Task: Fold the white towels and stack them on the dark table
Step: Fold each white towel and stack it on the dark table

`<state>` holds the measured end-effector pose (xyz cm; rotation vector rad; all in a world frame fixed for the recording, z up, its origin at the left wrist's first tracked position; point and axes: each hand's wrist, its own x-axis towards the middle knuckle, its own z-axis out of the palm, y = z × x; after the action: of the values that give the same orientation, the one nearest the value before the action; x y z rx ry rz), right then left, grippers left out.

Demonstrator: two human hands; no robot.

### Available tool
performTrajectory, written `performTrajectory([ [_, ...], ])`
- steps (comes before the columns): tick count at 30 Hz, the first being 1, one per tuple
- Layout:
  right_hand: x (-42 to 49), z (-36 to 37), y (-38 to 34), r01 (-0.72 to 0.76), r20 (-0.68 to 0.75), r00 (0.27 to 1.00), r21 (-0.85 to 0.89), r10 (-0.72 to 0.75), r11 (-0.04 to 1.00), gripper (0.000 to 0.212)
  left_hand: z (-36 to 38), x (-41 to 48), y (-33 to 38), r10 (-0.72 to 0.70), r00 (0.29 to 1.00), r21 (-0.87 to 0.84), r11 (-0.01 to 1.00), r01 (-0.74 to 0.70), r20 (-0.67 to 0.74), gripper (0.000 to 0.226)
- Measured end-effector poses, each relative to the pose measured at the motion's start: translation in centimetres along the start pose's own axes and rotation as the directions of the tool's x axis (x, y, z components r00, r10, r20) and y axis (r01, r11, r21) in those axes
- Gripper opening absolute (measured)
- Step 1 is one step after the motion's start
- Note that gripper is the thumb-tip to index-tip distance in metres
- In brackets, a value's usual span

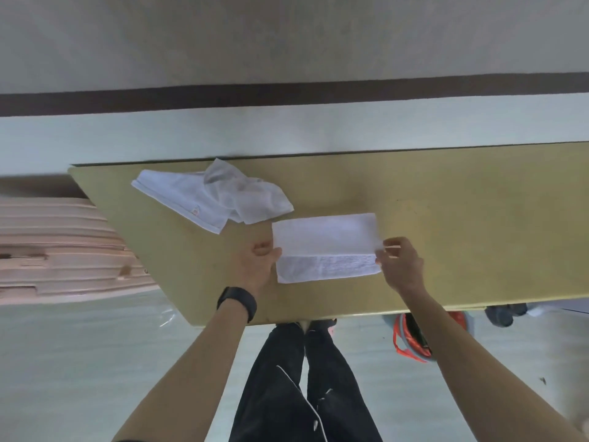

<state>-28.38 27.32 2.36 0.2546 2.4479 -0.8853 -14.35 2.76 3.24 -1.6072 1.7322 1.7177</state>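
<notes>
Centre of frame, slightly right: folded towel (325,247), white, lying flat on table (462,218). Rectangular, long side running left to right. Folded over on itself: smooth upper layer covering the far part, edges fairly square; narrower strip of lower layer left showing along the near edge, rougher terry weave and a touch greyer in shade. Corners roughly in line, near left corner a little rounded.

Left hand (259,263) at the towel's left edge, fingers curled, thumb tip against the cloth, pinching at the fold line. Right hand (400,264) at the right edge, thumb and fingertips nipped on the cloth at the same height. Hands well apart, one towel-length between them, both clamped on the towel.

Upper left of the table top: loose towels (213,199), white, unfolded. One spread fairly flat with a hemmed edge and a small red mark near a corner; another crumpled partly over it. Close to the folded towel's far left corner, not plainly touching.

Table top olive-yellow, set against a pale wall.

Black wristband (237,303) on left wrist. Dark trousers (296,378) below, bottom centre. Pink stack (57,250) at left edge of frame. Orange and grey object (411,339) on the floor under the table's near edge, lower right.
</notes>
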Motion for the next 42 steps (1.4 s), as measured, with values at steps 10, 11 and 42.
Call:
performTrajectory([
  [10,-0.4,0.9,3.8,-0.134,0.019,0.991,0.066,0.133,0.989,0.016,1.8,-0.3,-5.4,-0.144,0.982,0.011,0.989,0.146,-0.126,0.027],
  [11,-0.3,1.0,4.0,-0.136,0.022,0.991,0.063,0.135,0.989,0.010,2.0,-0.4,-5.7,-0.147,0.979,0.028,0.988,0.152,-0.143,0.027],
  [42,-0.4,2.0,5.9,-0.127,0.016,0.992,0.132,0.126,0.983,0.016,3.8,-1.3,-7.8,0.106,0.954,0.315,0.949,-0.012,-0.281,0.018],
])
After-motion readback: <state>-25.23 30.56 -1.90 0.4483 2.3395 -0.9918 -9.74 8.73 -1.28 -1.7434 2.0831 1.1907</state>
